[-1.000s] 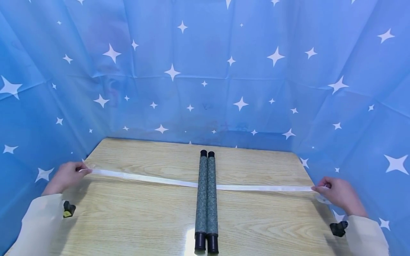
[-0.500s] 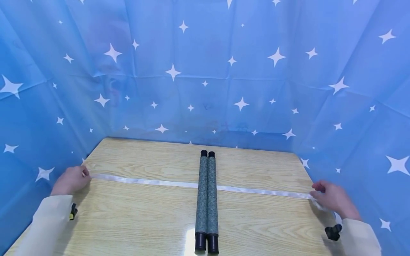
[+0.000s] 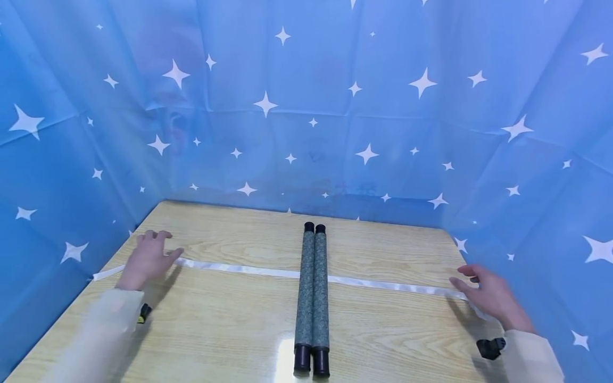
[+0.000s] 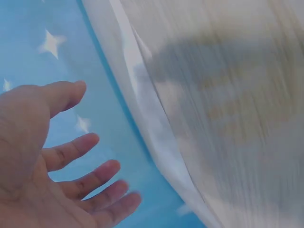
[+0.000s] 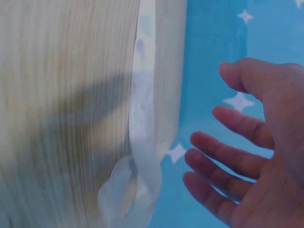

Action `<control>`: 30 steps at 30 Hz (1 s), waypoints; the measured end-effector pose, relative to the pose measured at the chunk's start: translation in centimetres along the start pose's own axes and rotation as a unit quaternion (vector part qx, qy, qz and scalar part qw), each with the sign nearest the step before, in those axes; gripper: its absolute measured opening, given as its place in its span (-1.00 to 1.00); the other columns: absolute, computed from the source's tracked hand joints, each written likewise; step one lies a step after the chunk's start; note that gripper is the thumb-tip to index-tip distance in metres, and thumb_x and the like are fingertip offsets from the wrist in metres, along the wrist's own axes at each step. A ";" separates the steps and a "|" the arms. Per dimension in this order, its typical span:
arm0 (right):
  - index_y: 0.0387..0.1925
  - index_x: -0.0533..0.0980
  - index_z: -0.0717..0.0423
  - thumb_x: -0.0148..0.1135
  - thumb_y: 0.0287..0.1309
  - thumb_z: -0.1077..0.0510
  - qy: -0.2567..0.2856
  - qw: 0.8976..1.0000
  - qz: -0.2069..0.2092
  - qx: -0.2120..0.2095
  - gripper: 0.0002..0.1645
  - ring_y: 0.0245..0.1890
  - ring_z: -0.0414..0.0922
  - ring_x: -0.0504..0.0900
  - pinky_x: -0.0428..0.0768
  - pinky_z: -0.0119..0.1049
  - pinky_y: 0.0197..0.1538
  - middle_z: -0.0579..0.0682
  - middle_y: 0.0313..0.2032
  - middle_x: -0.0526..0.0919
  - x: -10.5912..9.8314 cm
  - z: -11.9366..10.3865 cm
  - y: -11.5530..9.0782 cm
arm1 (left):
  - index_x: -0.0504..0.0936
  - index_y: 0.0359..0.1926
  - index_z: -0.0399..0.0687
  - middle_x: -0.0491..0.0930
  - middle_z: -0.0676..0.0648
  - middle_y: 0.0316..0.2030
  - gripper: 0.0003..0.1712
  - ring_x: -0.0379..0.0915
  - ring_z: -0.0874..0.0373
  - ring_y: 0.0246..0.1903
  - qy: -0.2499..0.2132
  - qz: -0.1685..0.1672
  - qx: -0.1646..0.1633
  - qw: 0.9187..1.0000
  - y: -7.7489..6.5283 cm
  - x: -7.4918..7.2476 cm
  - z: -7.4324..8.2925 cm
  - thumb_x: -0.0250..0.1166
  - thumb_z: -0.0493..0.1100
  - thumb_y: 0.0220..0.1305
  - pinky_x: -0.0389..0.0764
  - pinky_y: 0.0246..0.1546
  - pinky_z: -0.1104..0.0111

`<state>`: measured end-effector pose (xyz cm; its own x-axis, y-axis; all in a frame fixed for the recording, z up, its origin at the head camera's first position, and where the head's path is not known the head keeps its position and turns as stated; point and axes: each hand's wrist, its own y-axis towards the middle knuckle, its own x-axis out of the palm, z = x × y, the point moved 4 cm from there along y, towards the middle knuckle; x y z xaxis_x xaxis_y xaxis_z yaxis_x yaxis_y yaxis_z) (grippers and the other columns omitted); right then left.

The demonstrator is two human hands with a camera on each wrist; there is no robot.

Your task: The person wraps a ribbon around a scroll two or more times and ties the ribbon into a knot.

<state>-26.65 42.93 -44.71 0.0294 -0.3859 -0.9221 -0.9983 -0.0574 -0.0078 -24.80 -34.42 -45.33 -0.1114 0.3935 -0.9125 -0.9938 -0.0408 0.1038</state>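
Observation:
A white satin ribbon [image 3: 239, 268] runs across the table and passes under two rolled scrolls. The scrolls lie side by side, pointing away from me: a left scroll [image 3: 305, 298] and a right scroll [image 3: 321, 298], both covered in grey-green patterned material with black ends. Over the left part of the ribbon is my left hand [image 3: 149, 260], its fingers spread and holding nothing. My right hand [image 3: 495, 297] hovers by the ribbon's right part with relaxed, parted fingers and nothing in them. In the right wrist view the ribbon [image 5: 143, 95] curls into a loop near the table edge.
The wooden table [image 3: 230, 319] has a light grain and a bright reflection near the front. A blue curtain [image 3: 287, 133] with white stars surrounds it at the back and both sides. Small black devices [image 3: 490, 348] sit at both wrists.
Both hands have let go of the ribbon, which now lies lower on the table. My left hand has moved right and forward, uncovering the ribbon's left end. The scrolls stay in place.

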 end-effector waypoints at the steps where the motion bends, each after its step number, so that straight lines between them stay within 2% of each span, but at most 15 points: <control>1: 0.28 0.42 0.35 0.09 0.46 -0.30 0.001 1.000 0.003 -0.003 -0.19 0.13 0.39 0.52 0.55 0.23 0.01 0.46 0.20 0.52 0.1 -0.3 0.0 | 0.37 0.27 -0.49 0.27 -0.64 0.17 -0.27 0.25 -0.55 0.09 -0.004 -0.004 0.002 1.000 0.1 0.3 0.8 0.20 0.12 0.48 0.49 -0.09 -0.29; 3: 0.26 0.45 0.34 0.11 0.45 -0.30 0.002 1.000 0.008 -0.011 -0.20 0.09 0.35 0.57 0.57 0.20 -0.02 0.43 0.16 0.57 0.4 -1.0 0.0 | 0.42 0.21 -0.45 0.34 -0.56 0.11 -0.30 0.40 -0.40 -0.05 -0.013 -0.015 0.006 1.000 0.3 1.0 2.5 0.19 0.15 0.48 0.55 -0.21 -0.14; 5: 0.25 0.46 0.32 0.12 0.44 -0.31 0.006 1.000 0.010 -0.019 -0.21 0.05 0.30 0.60 0.60 0.16 -0.04 0.40 0.12 0.60 0.8 -1.7 0.0 | 0.47 0.10 -0.40 0.42 -0.45 -0.01 -0.37 0.47 -0.20 -0.25 -0.020 -0.020 0.014 1.000 0.3 1.7 3.9 0.20 0.16 0.48 0.54 -0.32 0.04; 7: 0.22 0.49 0.32 0.15 0.43 -0.29 0.008 0.999 0.015 -0.030 -0.23 -0.01 0.25 0.64 0.61 0.10 -0.08 0.36 0.05 0.65 1.0 -2.5 0.1 | 0.50 -0.01 -0.35 0.47 -0.32 -0.13 -0.43 0.41 -0.02 -0.39 -0.028 -0.019 0.024 0.999 0.3 2.4 5.4 0.22 0.16 0.47 0.47 -0.40 0.18; 9: 0.18 0.51 0.31 0.18 0.42 -0.27 0.008 0.999 0.023 -0.039 -0.28 -0.08 0.17 0.67 0.63 0.02 -0.12 0.30 -0.02 0.69 1.4 -3.3 0.0 | 0.51 -0.11 -0.30 0.46 -0.22 -0.25 -0.48 0.32 0.07 -0.48 -0.039 -0.020 0.034 0.998 0.2 3.1 6.8 0.23 0.16 0.46 0.37 -0.46 0.26; 11: 0.14 0.54 0.31 0.20 0.42 -0.23 0.008 0.998 0.028 -0.048 -0.33 -0.16 0.09 0.69 0.63 -0.05 -0.18 0.26 -0.09 0.71 1.8 -4.0 0.0 | 0.50 -0.21 -0.24 0.43 -0.15 -0.35 -0.52 0.27 0.10 -0.52 -0.050 -0.020 0.041 0.998 0.2 3.8 8.2 0.24 0.16 0.46 0.31 -0.48 0.30; 15: 0.06 0.56 0.31 0.20 0.43 -0.22 0.017 0.999 0.019 -0.046 -0.37 -0.26 -0.06 0.68 0.60 -0.17 -0.26 0.17 -0.18 0.72 2.9 -5.4 0.0 | 0.48 -0.38 -0.12 0.41 -0.06 -0.50 -0.53 0.28 0.11 -0.58 -0.070 -0.030 0.048 0.996 0.1 5.2 10.7 0.26 0.17 0.44 0.31 -0.51 0.30; 18: -0.01 0.57 0.27 0.17 0.44 -0.25 0.023 0.999 0.006 -0.034 -0.39 -0.34 -0.13 0.62 0.54 -0.23 -0.31 0.08 -0.26 0.71 3.8 -6.4 0.0 | 0.44 -0.49 -0.06 0.38 0.00 -0.60 -0.50 0.26 0.14 -0.64 -0.089 -0.053 0.036 0.994 0.0 6.3 12.2 0.27 0.19 0.43 0.32 -0.55 0.32; 21: -0.10 0.58 0.20 0.14 0.44 -0.27 0.023 1.000 -0.009 -0.016 -0.43 -0.43 -0.15 0.54 0.47 -0.26 -0.36 0.00 -0.35 0.67 4.7 -7.5 0.0 | 0.36 -0.62 0.00 0.25 0.07 -0.73 -0.42 0.11 0.21 -0.73 -0.102 -0.082 0.019 0.991 0.0 7.5 13.4 0.27 0.22 0.42 0.22 -0.64 0.37; 25: -0.26 0.59 0.13 0.12 0.44 -0.28 0.018 0.999 -0.035 0.006 -0.45 -0.52 -0.12 0.47 0.39 -0.25 -0.42 -0.05 -0.50 0.59 5.9 -8.7 0.1 | 0.23 -0.77 0.07 0.08 0.14 -0.81 -0.29 -0.05 0.26 -0.77 -0.085 -0.111 -0.001 0.990 0.0 8.8 14.6 0.25 0.27 0.41 0.09 -0.70 0.41; 30: -0.57 0.53 0.03 0.11 0.42 -0.31 0.010 0.998 -0.049 0.029 -0.39 -0.67 -0.13 0.33 0.29 -0.25 -0.51 -0.11 -0.72 0.37 7.3 -9.5 0.6 | 0.16 -0.78 0.08 0.05 0.12 -0.77 -0.25 -0.05 0.24 -0.72 -0.042 -0.116 -0.019 0.992 0.3 9.8 15.4 0.23 0.31 0.40 0.07 -0.69 0.39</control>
<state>-26.57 31.32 -47.72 0.1269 -0.3993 -0.9080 -0.9919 -0.0430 -0.1197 -26.09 -16.41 -48.16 0.1199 0.4707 -0.8741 -0.9922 0.0258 -0.1222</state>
